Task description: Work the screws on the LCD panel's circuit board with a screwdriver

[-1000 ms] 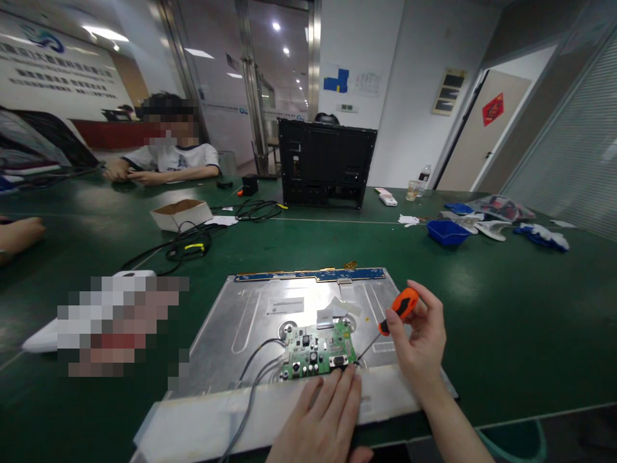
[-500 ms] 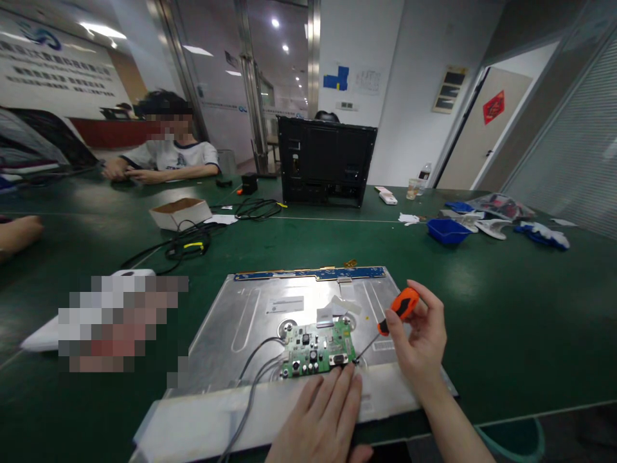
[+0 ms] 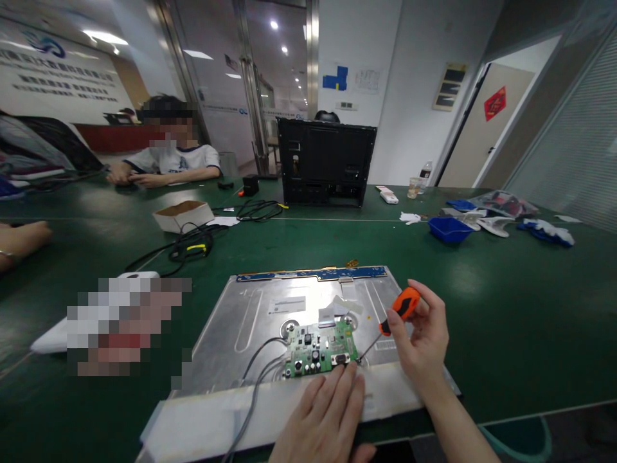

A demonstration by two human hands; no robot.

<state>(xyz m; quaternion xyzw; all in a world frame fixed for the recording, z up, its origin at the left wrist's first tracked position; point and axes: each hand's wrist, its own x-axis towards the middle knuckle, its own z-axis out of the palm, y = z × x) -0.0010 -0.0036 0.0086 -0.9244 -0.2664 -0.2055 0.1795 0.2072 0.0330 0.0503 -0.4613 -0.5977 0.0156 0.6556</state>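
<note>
An orange and black screwdriver [image 3: 403, 307] is held by its handle in my right hand [image 3: 425, 337]. Its shaft slants down to the lower right corner of a green circuit board [image 3: 322, 344], where the tip meets a screw spot. My left hand [image 3: 324, 411] lies flat, fingers together and stretched out, with fingertips at the board's near edge below the VGA socket. The board sits on the metal back of a display panel [image 3: 260, 321], which has a blue strip board [image 3: 308, 275] along its far edge. Grey cables [image 3: 263, 373] run from the board's left side across a white strip [image 3: 207, 415].
A black monitor housing [image 3: 328, 164] stands at the back. On the left are an open cardboard box [image 3: 183, 215], coiled black cables [image 3: 190, 244] and a partly blurred white object [image 3: 53, 337]. A blue tray [image 3: 449, 229] and gloves [image 3: 547, 233] lie right. A co-worker [image 3: 176, 157] sits across the table.
My hands stay almost where they were, the screwdriver tip still at the board's corner. The whole view has shifted slightly. At the left edge, another person's forearm shows a little more.
</note>
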